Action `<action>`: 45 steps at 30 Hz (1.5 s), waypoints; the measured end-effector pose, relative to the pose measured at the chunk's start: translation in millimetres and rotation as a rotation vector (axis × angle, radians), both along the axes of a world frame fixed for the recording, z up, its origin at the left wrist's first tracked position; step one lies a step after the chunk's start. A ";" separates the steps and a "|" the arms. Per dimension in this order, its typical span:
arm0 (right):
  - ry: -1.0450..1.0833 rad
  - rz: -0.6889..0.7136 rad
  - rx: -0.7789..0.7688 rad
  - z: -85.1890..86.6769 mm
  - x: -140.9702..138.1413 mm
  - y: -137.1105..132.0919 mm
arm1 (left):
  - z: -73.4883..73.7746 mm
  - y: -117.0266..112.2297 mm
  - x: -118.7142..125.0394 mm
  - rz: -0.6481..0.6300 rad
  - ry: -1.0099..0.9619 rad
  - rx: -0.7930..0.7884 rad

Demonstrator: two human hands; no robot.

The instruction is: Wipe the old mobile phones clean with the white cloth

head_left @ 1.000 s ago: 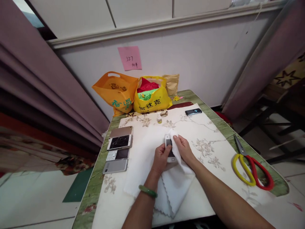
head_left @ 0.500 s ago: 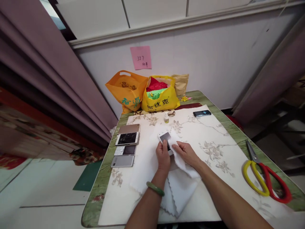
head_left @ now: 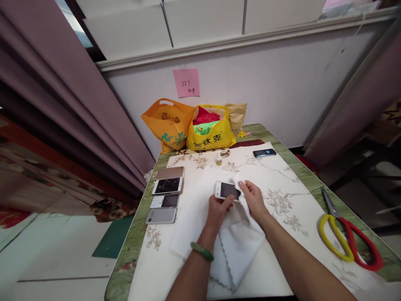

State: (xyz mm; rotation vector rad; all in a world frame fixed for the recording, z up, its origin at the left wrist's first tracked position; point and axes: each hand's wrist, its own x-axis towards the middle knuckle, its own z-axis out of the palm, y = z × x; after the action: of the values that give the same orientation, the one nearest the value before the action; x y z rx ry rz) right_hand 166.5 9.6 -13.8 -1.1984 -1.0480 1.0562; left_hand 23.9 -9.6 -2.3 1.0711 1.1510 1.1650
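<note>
A white smartphone with a dark screen lies nearly level in my left hand, whose thumb rests on the glass. My right hand pinches a white cloth with a wavy cut edge and presses it around the phone's right end. The rest of the cloth hangs down onto the paper below my wrists. A green bangle circles my left wrist. Part of the phone's right end is hidden by the cloth and fingers.
Several phones lie in a column at the left. A small bottle and a dark phone lie farther back. Scissors with red and yellow handles lie at right. An orange bag and yellow bag stand against the wall.
The phone has turned from steeply slanted to nearly level. My right hand with the cloth has shifted from the phone's side to its right end. The view has tilted slightly upward.
</note>
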 end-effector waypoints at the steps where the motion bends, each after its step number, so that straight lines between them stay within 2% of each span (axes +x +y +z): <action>1: 0.009 0.003 0.002 0.6 1.2 0.8 | 0.2 -0.3 -0.6 -0.023 -0.010 -0.011; 8: -0.086 0.057 -0.013 4.6 0.3 0.8 | -1.2 2.7 -3.6 0.007 -0.095 -0.064; 17: -0.196 0.208 0.007 7.5 -5.9 -5.3 | -3.9 7.8 1.1 0.185 -0.301 -0.041; 21: -0.104 0.199 0.003 8.0 -7.5 -5.1 | -2.1 8.2 0.8 0.093 -0.311 -0.057; 26: 0.088 0.138 -0.052 9.0 -4.3 -2.6 | 1.3 4.6 -3.9 -0.130 -0.174 -0.015; 30: -0.045 0.020 -0.038 6.5 3.4 1.5 | 4.0 3.1 -7.7 -0.284 -0.098 0.001; 35: -0.275 -0.090 0.025 5.1 9.4 3.1 | 7.3 2.6 -6.6 -0.164 -0.096 -0.042; 39: -0.389 -0.140 0.044 5.3 11.2 2.4 | 9.7 3.2 -6.0 -0.181 -0.115 -0.037; 42: -0.438 -0.123 0.069 4.7 12.7 2.0 | 10.3 4.3 -7.4 -0.157 -0.122 -0.016; 45: -0.449 -0.063 0.079 3.8 11.9 1.1 | 10.4 4.7 -8.6 -0.225 -0.133 -0.057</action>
State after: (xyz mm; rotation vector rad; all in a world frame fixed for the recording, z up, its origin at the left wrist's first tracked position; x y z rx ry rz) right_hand 178.4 10.7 -10.0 -1.4303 -1.3710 0.7023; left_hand 15.3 -4.8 8.1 1.0351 0.9292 1.0054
